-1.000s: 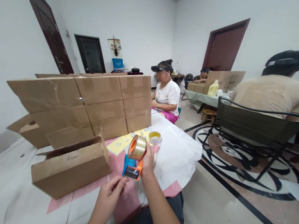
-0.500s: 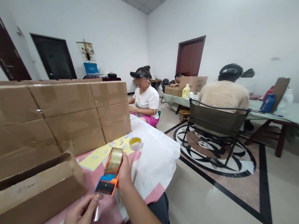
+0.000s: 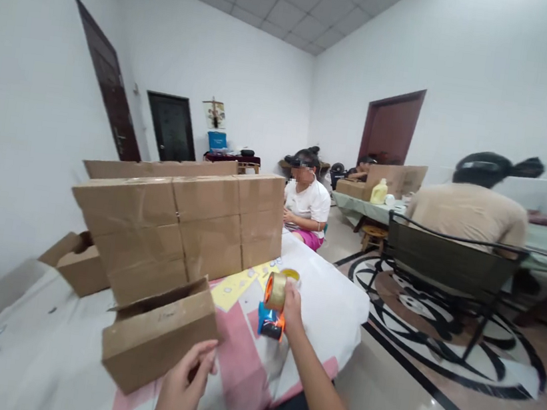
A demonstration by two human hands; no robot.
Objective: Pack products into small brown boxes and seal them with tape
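Observation:
My right hand (image 3: pixel 293 305) grips an orange and blue tape dispenser (image 3: pixel 273 307) carrying a roll of brown tape, held above the cloth-covered table (image 3: pixel 323 285). My left hand (image 3: pixel 186 382) is low in the view with its fingers pinched; a strip of clear tape seems to run from it towards the dispenser. Just left of that hand lies an open cardboard box (image 3: pixel 160 335) on its side. Behind it stands a stack of sealed cardboard boxes (image 3: pixel 185 220). A second tape roll (image 3: pixel 292 275) lies on the table beyond the dispenser.
Another open box (image 3: pixel 75 261) sits at the far left of the table. A person in a white shirt (image 3: pixel 308 199) sits past the table end. Another person (image 3: pixel 469 210) sits with their back to me on a dark chair (image 3: pixel 446 268) at a green table. Tiled floor lies to the right.
My right hand has carried the dispenser farther from me, stretching away from the left hand. The view swung left, then back, so the whole box stack shows again.

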